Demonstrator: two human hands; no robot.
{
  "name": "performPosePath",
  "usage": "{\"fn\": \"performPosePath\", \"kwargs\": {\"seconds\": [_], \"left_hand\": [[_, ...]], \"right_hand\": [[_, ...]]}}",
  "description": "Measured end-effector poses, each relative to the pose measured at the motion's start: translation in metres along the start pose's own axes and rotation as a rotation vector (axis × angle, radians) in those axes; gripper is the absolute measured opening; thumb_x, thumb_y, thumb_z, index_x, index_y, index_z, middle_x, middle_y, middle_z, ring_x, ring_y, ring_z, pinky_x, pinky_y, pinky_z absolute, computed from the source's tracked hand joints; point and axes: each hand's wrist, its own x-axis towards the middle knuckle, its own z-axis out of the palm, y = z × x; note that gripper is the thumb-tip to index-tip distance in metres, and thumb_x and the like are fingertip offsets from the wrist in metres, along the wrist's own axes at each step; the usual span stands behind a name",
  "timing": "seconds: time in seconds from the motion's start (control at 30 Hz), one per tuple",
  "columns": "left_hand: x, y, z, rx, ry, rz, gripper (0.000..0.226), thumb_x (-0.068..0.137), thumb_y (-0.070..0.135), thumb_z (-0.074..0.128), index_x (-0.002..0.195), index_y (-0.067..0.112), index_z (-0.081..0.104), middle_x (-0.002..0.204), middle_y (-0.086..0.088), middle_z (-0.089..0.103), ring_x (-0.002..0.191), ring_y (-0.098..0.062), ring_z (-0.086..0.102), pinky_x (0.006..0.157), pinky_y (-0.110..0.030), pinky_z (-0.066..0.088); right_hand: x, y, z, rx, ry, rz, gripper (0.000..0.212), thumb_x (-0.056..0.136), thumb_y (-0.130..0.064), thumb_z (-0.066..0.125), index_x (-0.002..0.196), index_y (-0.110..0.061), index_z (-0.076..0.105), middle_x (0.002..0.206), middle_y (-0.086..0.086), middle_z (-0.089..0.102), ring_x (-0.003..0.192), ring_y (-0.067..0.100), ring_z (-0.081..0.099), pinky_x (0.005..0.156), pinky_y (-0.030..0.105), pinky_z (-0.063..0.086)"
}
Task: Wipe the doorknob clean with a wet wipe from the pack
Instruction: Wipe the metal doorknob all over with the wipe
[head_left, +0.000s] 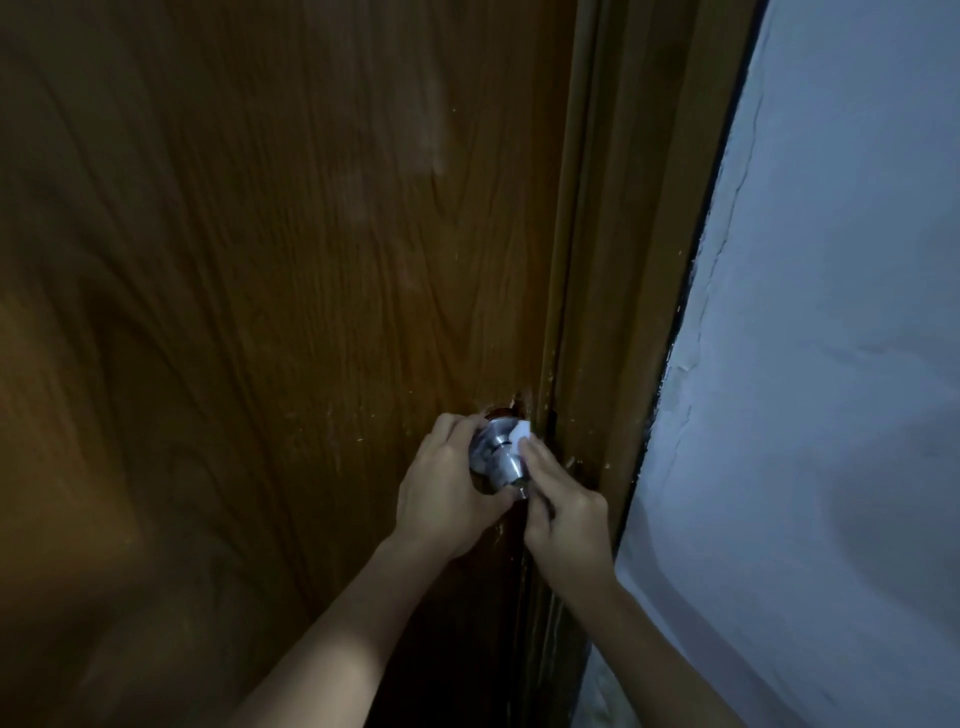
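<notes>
We are cupping the metal doorknob on the wooden door with our left hand, fingers curled round it. Our right hand is pinching the white wet wipe, pressing it against the knob's right side, by the door frame.

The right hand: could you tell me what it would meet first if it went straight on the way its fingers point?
Probably the wet wipe under the right hand, then the door beside the doorknob; depth is unclear.
</notes>
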Motion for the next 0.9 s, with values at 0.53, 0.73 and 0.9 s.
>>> {"fn": "performPosePath", "kwargs": {"seconds": [0.53,0.73,0.9], "left_hand": [[0.001,0.002,-0.001,0.01,0.006,-0.006,0.078,0.061,0.035,0.08,0.127,0.022,0.042,0.12,0.008,0.045,0.108,-0.008,0.046,0.08,-0.02,0.04],[0.001,0.003,-0.001,-0.003,0.005,-0.001,0.076,0.061,0.035,0.079,0.126,0.021,0.043,0.119,0.008,0.045,0.107,-0.009,0.046,0.08,-0.021,0.04],[0.0,0.004,-0.002,-0.011,-0.007,-0.001,0.076,0.062,0.033,0.08,0.127,0.02,0.043,0.121,0.005,0.045,0.109,-0.011,0.046,0.081,-0.023,0.042]], "right_hand": [[-0.001,-0.006,-0.001,0.302,-0.096,0.542,0.045,0.092,-0.002,0.041,0.129,-0.024,0.049,0.074,-0.013,0.062,0.062,-0.002,0.058,0.065,0.015,0.045],[-0.009,-0.005,-0.009,0.224,-0.075,0.444,0.049,0.089,0.001,0.043,0.127,-0.029,0.051,0.077,-0.003,0.067,0.056,0.008,0.058,0.052,0.015,0.045],[0.006,-0.012,-0.012,0.514,-0.18,0.616,0.047,0.09,0.003,0.041,0.117,-0.031,0.059,0.096,-0.011,0.067,0.086,0.002,0.062,0.082,0.028,0.054]]}}
